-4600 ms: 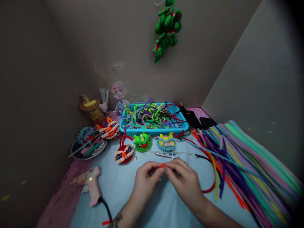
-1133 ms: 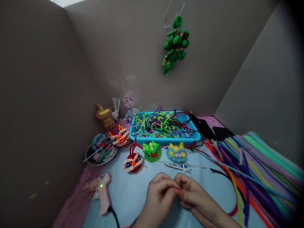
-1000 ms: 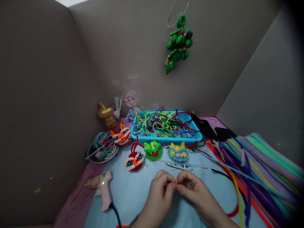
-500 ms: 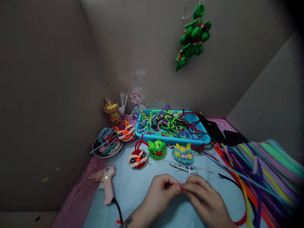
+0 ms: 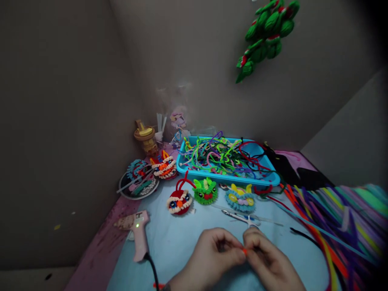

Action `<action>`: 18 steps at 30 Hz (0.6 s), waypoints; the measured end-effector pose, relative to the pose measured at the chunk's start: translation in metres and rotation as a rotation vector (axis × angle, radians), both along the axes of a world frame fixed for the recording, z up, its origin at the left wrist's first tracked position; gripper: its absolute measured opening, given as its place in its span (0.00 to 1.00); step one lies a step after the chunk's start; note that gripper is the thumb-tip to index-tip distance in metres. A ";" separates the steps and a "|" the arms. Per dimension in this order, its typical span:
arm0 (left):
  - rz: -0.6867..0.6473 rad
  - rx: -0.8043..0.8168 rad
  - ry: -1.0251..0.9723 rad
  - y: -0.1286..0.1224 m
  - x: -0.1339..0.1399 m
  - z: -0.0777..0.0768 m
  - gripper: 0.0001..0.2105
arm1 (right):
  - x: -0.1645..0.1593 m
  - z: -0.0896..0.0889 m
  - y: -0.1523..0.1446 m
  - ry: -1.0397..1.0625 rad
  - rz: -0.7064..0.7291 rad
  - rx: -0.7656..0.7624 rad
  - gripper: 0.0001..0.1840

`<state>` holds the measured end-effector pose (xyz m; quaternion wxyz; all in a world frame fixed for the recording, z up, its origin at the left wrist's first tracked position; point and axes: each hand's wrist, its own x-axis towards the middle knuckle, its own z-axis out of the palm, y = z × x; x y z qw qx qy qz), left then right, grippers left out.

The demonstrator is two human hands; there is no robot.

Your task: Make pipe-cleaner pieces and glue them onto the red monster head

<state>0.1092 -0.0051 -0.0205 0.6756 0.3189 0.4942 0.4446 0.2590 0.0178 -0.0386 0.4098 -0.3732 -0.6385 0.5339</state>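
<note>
Fluff, small and orange, sat above the cloth, where we pinched it between the fingertips of our left hand and right hand. Just beyond lay our scissors, then a red head, a green head and a blue head, then our tray.

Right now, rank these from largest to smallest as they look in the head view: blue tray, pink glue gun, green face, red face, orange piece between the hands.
1. Blue tray
2. Pink glue gun
3. Green face and red face: too alike to rank
4. Orange piece, though fingers may hide some of it
</note>
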 end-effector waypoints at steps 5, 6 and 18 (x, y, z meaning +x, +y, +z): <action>-0.009 -0.041 -0.047 -0.001 0.000 0.001 0.21 | -0.007 0.001 -0.009 0.390 0.119 -0.674 0.17; -0.003 -0.038 -0.034 -0.001 0.000 0.001 0.21 | -0.007 0.001 -0.009 0.429 0.131 -0.752 0.17; 0.128 0.484 0.428 -0.013 0.003 0.005 0.05 | -0.012 -0.006 -0.011 0.654 0.106 -1.025 0.16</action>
